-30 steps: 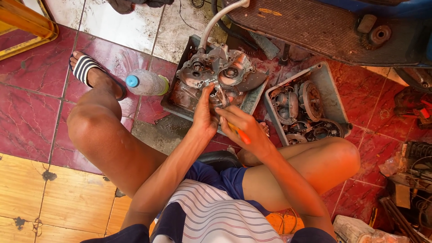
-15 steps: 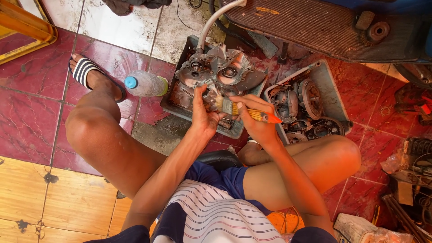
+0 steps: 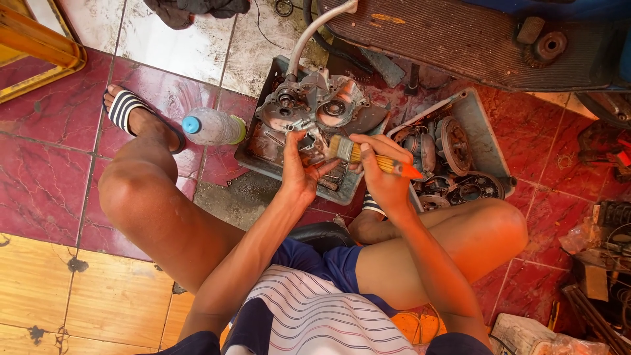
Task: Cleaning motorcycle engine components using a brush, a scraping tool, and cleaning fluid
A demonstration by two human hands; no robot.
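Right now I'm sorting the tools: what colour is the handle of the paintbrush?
Orange, on the paintbrush in the right hand; head view.

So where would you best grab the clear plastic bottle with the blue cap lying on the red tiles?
Probably round the mid-body of the clear plastic bottle, from above: it lies on its side, barrel exposed, blue cap towards the sandalled foot.

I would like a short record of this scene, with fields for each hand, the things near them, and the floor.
left hand: the left hand grips a small dark metal part over the tray
right hand: the right hand holds a paintbrush, bristles toward the part
tray: grey tray with an engine casing in it
second tray: grey tray to the right, holding round metal parts
bottle: plastic bottle with blue cap, lying on the floor
floor: red tiles
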